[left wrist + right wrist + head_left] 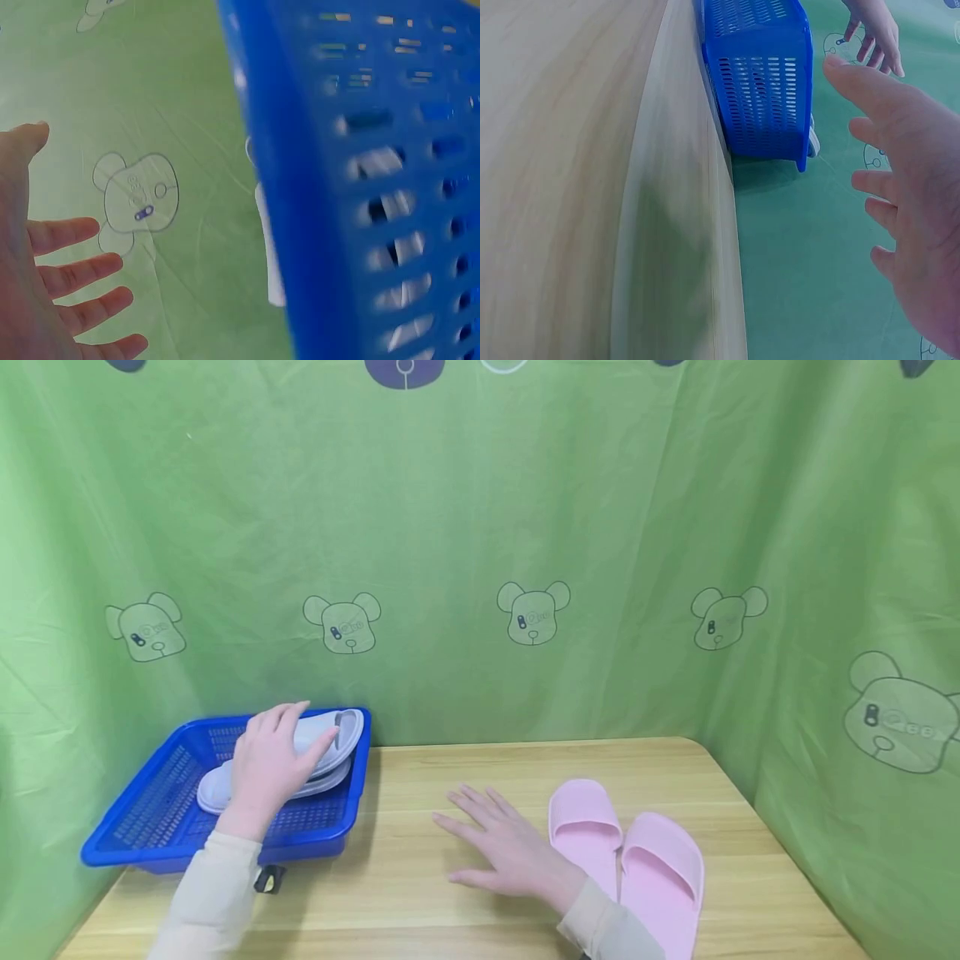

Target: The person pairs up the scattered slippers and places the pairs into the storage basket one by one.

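A pair of pale grey-white slippers (348, 739) lies in a blue plastic basket (168, 781), one overlapping the other. Over them, in the head view, is my left hand (268, 764), partly hiding them. The left wrist view shows that hand (45, 262) with fingers spread and nothing in them, apart from the basket (289, 225). My right hand (513, 852) hovers above the wooden table, fingers extended, just left of a pair of pink slippers (588, 806). In the right wrist view, the right hand (922, 202) also holds nothing.
The basket stands at the left of the light wooden table (420, 785). A small black object (268, 879) sits by its front edge. Behind and at both sides hangs a green curtain (450, 527) with bear-head prints. My right forearm covers part of the pink slippers.
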{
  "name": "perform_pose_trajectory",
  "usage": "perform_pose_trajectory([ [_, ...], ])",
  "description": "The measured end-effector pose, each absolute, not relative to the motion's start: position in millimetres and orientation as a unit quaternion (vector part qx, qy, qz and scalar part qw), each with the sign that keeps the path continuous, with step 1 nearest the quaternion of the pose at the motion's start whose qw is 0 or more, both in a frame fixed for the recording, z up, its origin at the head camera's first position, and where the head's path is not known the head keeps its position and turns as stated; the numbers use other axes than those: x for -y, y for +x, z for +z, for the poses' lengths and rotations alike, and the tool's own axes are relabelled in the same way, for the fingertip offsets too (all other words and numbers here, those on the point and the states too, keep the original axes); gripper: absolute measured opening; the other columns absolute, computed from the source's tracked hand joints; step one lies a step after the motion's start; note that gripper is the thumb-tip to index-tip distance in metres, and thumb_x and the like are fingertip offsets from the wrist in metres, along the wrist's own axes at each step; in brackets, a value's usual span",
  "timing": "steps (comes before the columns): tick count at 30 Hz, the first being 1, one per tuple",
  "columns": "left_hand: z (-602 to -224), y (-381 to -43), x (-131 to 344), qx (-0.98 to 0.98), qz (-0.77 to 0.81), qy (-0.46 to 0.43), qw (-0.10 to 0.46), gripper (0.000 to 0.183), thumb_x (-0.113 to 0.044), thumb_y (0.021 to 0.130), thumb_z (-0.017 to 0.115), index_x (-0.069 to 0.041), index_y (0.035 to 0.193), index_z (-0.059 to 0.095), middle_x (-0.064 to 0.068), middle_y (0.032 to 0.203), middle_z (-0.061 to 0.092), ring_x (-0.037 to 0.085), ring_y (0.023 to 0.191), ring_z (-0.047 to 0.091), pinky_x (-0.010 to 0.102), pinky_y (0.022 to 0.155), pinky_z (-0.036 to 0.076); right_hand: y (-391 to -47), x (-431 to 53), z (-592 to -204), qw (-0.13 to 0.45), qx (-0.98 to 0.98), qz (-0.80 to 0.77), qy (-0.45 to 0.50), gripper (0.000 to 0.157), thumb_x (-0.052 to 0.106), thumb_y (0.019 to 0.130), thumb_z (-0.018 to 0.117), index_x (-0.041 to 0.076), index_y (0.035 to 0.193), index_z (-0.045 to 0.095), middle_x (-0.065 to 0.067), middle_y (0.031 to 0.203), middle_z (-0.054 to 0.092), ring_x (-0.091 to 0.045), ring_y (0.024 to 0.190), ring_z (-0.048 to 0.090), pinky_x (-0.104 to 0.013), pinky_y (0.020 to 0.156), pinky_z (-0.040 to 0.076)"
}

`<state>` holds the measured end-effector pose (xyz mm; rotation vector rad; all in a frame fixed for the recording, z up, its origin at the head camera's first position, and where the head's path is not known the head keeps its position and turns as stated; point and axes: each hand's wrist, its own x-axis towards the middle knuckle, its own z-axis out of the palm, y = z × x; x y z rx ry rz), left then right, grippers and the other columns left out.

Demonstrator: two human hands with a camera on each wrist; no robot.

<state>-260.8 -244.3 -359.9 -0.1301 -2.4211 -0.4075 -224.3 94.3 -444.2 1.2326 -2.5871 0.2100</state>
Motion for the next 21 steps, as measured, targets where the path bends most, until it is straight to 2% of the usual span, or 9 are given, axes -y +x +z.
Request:
perform_pose_trajectory([
  [7, -370, -263, 233, 0.922, -0.149, -0.075, 0.35, 0.059, -0.051, 0.086, 0.065, -0.009, 0.126, 0.06, 0.018, 0.126, 0.061, 0.044, 0.116, 0.054, 0.063, 0.086, 0.046, -220, -104, -448, 0.168, 0.884, 0.063, 0.431, 0.074, 0.06, 0.088, 0.059, 0.027, 0.15, 0.037, -0.009, 0.159, 0.03, -0.031, 0.147, 0.03, -0.052, 0.119, 0.023],
  [13, -377, -263, 222, 0.925, -0.167, -0.1, 0.326, 0.06, -0.054, 0.086, 0.064, -0.012, 0.129, 0.06, 0.016, 0.13, 0.06, 0.041, 0.12, 0.052, 0.061, 0.093, 0.043, -217, -113, -454, 0.178, 0.882, 0.064, 0.432, 0.073, 0.06, 0.087, 0.06, 0.026, 0.149, 0.04, -0.009, 0.157, 0.034, -0.031, 0.146, 0.032, -0.053, 0.117, 0.028],
  [16, -382, -264, 217, 0.926, -0.17, -0.114, 0.318, 0.061, -0.052, 0.086, 0.066, -0.01, 0.129, 0.06, 0.017, 0.133, 0.059, 0.042, 0.123, 0.05, 0.06, 0.098, 0.042, -217, -117, -455, 0.187, 0.879, 0.065, 0.433, 0.074, 0.059, 0.086, 0.061, 0.025, 0.148, 0.041, -0.009, 0.157, 0.035, -0.032, 0.145, 0.033, -0.054, 0.116, 0.029],
  [18, -385, -264, 214, 0.925, -0.172, -0.121, 0.316, 0.062, -0.05, 0.085, 0.068, -0.008, 0.129, 0.06, 0.019, 0.134, 0.058, 0.044, 0.124, 0.05, 0.06, 0.101, 0.04, -216, -120, -456, 0.192, 0.877, 0.067, 0.435, 0.073, 0.059, 0.085, 0.062, 0.025, 0.147, 0.042, -0.01, 0.156, 0.036, -0.032, 0.144, 0.034, -0.053, 0.116, 0.029],
  [21, -390, -265, 207, 0.927, -0.169, -0.127, 0.311, 0.064, -0.05, 0.084, 0.068, -0.008, 0.131, 0.058, 0.019, 0.135, 0.057, 0.043, 0.125, 0.05, 0.06, 0.102, 0.04, -215, -126, -457, 0.192, 0.877, 0.072, 0.435, 0.073, 0.059, 0.086, 0.062, 0.025, 0.148, 0.042, -0.01, 0.156, 0.036, -0.033, 0.144, 0.035, -0.046, 0.121, 0.018],
])
